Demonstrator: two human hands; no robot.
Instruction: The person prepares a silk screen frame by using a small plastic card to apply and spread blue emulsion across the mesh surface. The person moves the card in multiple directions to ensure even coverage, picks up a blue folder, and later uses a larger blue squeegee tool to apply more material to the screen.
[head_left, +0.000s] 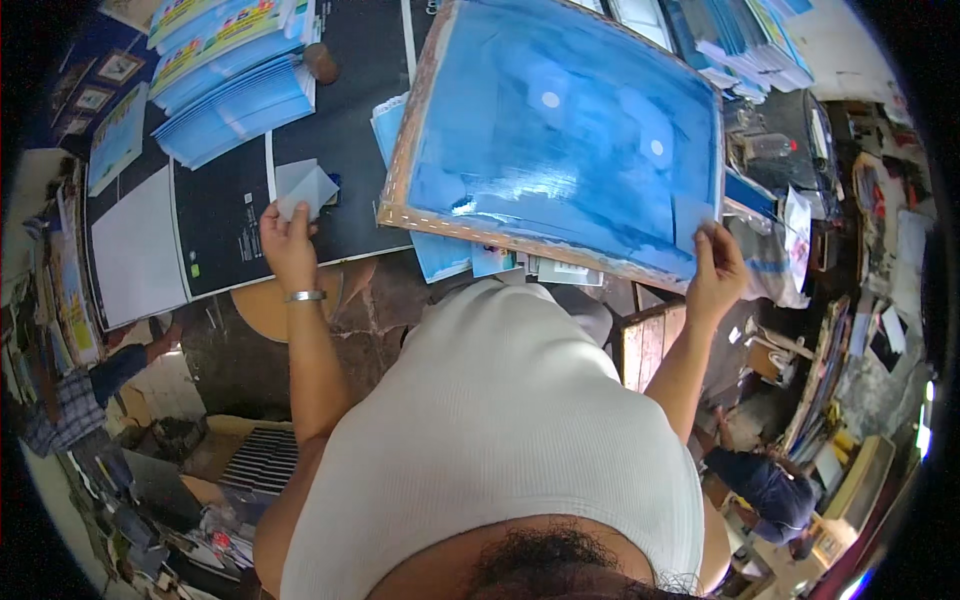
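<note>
My left hand (289, 245) is closed on small translucent whitish sheets (306, 186), pinched at their lower edge above the dark table. A silvery band circles that wrist. In front of me lies a wooden frame (540, 246) stretched with a glossy blue screen (540, 140), tilted slightly to the right. Two pale round spots show on the screen. At its near right corner my right hand (718, 270) pinches a small translucent sheet (692, 220), which overlaps the blue surface. Whether that sheet touches the screen, I cannot tell.
Stacks of blue printed booklets (235, 105) stand at the far left, with a brown lump (321, 63) beside them. White paper (135, 250) covers the table's left end. A clear bottle (770, 146) lies right of the frame. Two people work nearby, lower left and lower right.
</note>
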